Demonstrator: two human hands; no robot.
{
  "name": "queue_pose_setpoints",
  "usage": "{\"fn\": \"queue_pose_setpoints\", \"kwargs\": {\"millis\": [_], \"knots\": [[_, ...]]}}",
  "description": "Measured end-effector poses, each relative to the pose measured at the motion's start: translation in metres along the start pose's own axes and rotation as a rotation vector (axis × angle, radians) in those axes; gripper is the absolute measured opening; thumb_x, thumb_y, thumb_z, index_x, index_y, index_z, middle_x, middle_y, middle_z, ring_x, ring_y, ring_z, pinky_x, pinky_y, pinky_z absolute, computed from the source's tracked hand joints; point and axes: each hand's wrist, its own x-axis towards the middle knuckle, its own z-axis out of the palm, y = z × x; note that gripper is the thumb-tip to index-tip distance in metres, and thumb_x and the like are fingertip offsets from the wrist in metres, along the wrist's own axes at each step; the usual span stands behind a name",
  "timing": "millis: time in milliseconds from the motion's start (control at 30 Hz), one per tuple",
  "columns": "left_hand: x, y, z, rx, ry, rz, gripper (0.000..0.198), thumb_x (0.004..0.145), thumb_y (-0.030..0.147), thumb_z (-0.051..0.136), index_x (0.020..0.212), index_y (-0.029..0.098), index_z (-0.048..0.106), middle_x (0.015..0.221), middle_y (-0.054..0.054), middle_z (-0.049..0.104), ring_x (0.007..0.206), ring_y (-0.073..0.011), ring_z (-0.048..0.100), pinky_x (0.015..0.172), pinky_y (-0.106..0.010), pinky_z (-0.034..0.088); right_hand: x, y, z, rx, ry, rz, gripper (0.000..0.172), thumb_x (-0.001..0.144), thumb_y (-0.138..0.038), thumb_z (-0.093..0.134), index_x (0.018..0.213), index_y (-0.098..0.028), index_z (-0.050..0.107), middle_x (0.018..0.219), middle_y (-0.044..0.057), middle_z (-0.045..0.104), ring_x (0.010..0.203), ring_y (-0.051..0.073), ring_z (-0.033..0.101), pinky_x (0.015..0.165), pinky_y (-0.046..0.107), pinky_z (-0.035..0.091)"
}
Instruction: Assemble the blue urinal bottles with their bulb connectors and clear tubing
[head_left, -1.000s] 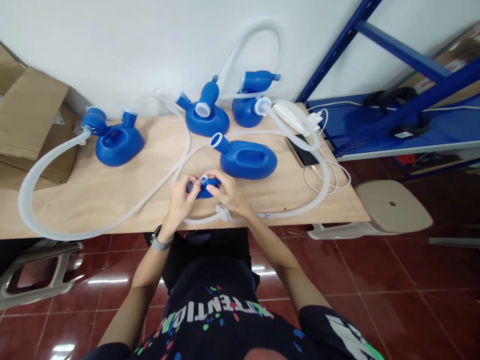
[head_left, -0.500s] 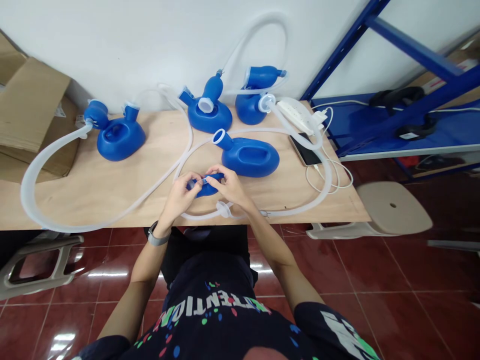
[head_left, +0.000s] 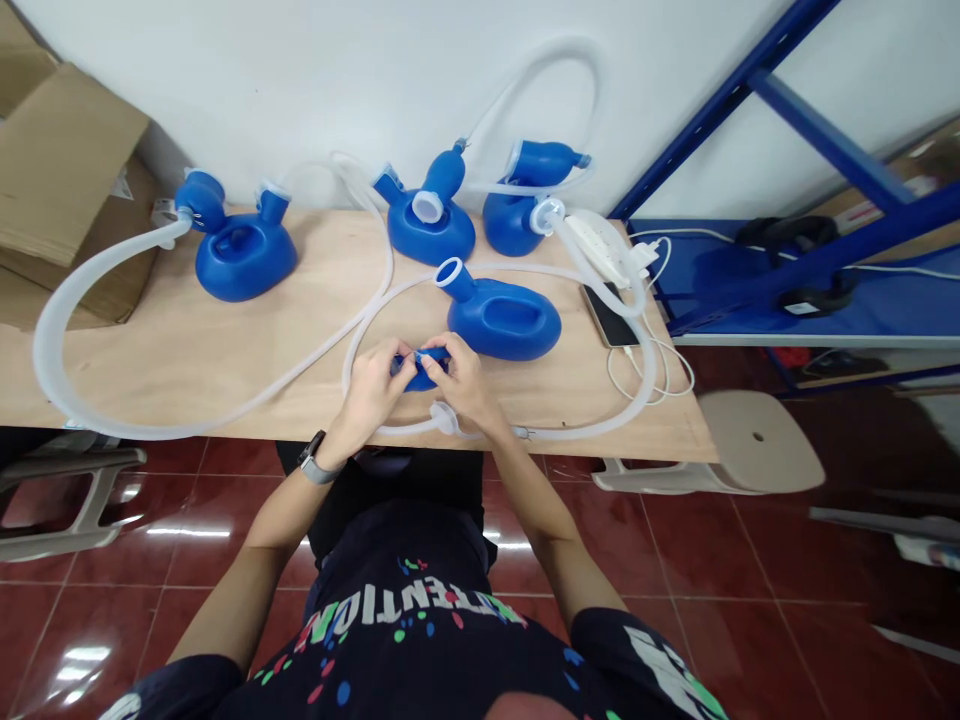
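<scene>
Close to the table's front edge, a small hollow-looking blue plastic part [head_left: 424, 378] lies between my two hands. My left hand [head_left: 374, 385] grips its left side, thumb and fingers bent in toward its top. On the other side my right hand [head_left: 463, 385] is closed on the same part, and the thumbs and fingertips almost meet over it. My fingers cover much of its shape. Just behind my right hand lies a blue urinal bottle [head_left: 504, 338] with its open white-rimmed neck pointing left. In front of the part is a translucent tube connector with a disc [head_left: 444, 418].
Several blue bottles with tubes, such as one at left [head_left: 246, 260] and one in the middle [head_left: 433, 238], stand along the wall. A long clear hose [head_left: 56, 370] loops over the front edge. A phone [head_left: 611, 318], power strip [head_left: 596, 243] and cardboard box [head_left: 71, 180] flank them.
The camera view has turned and shifted slightly. Both hands stay on the small blue part, and their fingertips have come a little closer together over its top.
</scene>
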Motion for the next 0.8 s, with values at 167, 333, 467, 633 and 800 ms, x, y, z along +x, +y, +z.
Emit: {"fn": "queue_pose_setpoints", "kwargs": {"millis": [167,333,467,633,800], "knots": [[-0.001,-0.007,0.005,0.009,0.005,0.048,0.013,0.106,0.028,0.061,0.096,0.022,0.067,0.099,-0.006,0.078,0.088,-0.0209,0.071,0.083,-0.034,0.054,-0.004,0.003,0.001,-0.1,0.011,-0.077,0.034,0.109,-0.056,0.051,0.099,-0.027,0.064,0.1,0.007,0.074,0.095,0.027,0.068,0.088,0.044,0.053],[0.003,-0.017,-0.002,-0.06,-0.127,0.087,0.019,0.11,0.036,0.058,0.107,0.022,0.071,0.11,-0.009,0.08,0.099,-0.0237,0.075,0.095,-0.039,0.058,0.0,-0.004,0.001,-0.173,0.039,-0.071,0.038,0.112,-0.056,0.047,0.098,-0.026,0.066,0.098,0.006,0.076,0.096,0.027,0.068,0.095,0.046,0.051],[0.003,-0.034,-0.006,-0.092,-0.271,0.214,0.067,0.093,0.058,0.083,0.145,0.022,0.062,0.15,-0.017,0.069,0.139,-0.0348,0.066,0.118,-0.05,0.054,0.014,-0.007,0.006,-0.113,0.007,0.033,0.039,0.112,-0.059,0.05,0.109,-0.026,0.069,0.107,0.008,0.076,0.105,0.028,0.069,0.102,0.047,0.054],[0.014,-0.078,-0.007,0.015,-0.124,0.004,0.059,0.097,0.054,0.078,0.143,0.021,0.064,0.143,-0.016,0.073,0.131,-0.0342,0.071,0.116,-0.052,0.055,0.008,-0.003,-0.021,-0.15,-0.129,-0.027,0.052,0.112,-0.061,0.052,0.154,-0.031,0.06,0.15,0.011,0.061,0.145,0.032,0.055,0.128,0.055,0.043],[0.036,-0.126,0.003,-0.024,-0.052,-0.15,0.069,0.094,0.061,0.078,0.145,0.018,0.06,0.139,-0.02,0.074,0.127,-0.0345,0.073,0.112,-0.051,0.057,-0.051,0.019,-0.082,-0.27,-0.383,0.073,0.066,0.101,-0.063,0.072,0.159,-0.035,0.059,0.151,0.012,0.062,0.147,0.038,0.056,0.127,0.065,0.044]]}}
